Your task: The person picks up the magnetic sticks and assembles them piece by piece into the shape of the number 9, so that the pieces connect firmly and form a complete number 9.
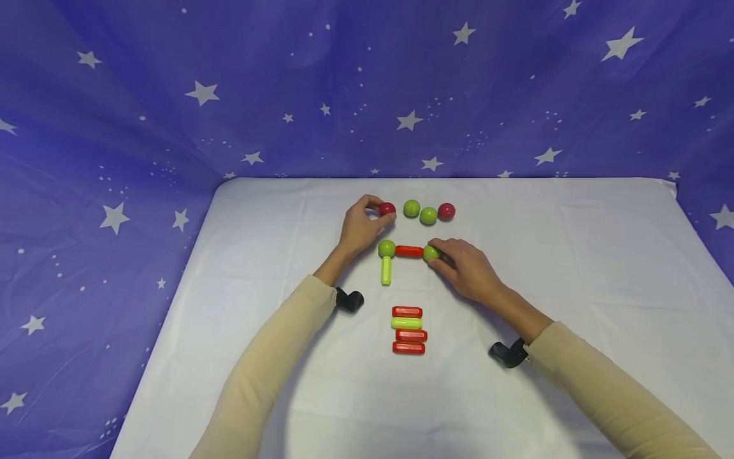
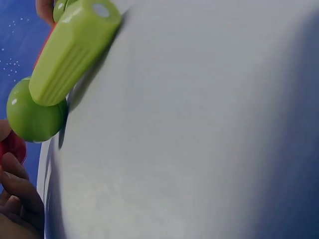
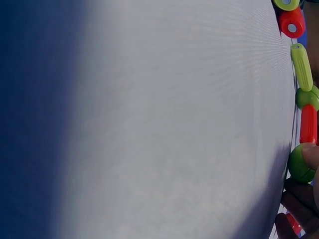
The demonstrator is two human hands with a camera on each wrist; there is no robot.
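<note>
With the left hand [image 1: 360, 228], pinches a red ball [image 1: 387, 208] between thumb and fingers, spread no wider than the ball, just beyond the corner of an L-shaped chain on the white cloth [image 1: 527, 223]. With the right hand [image 1: 470, 271], grips the end green ball [image 1: 431, 254] likewise, thumb to fingertips, at the right end of that chain.

Between end green ball and corner green ball [image 1: 387, 248], a red rod [image 1: 410, 251], long axis crosswise, left to right. From the corner, a lime rod [image 1: 387, 271], roughly square to the red one, pointing toward the wearer, with a pale disc on its free tip. Nearer still, four loose rods [image 1: 411, 335], side by side, long axes crosswise.

Probably light, stiff and sturdy, like hard plastic; glossy, so likely to slip or roll as a ball. Best held across a ball's widest part, or by a rod's faceted sides, clear of the tips. Hard to tell, from the cropped left wrist view, about contact between red ball and cloth.
</note>
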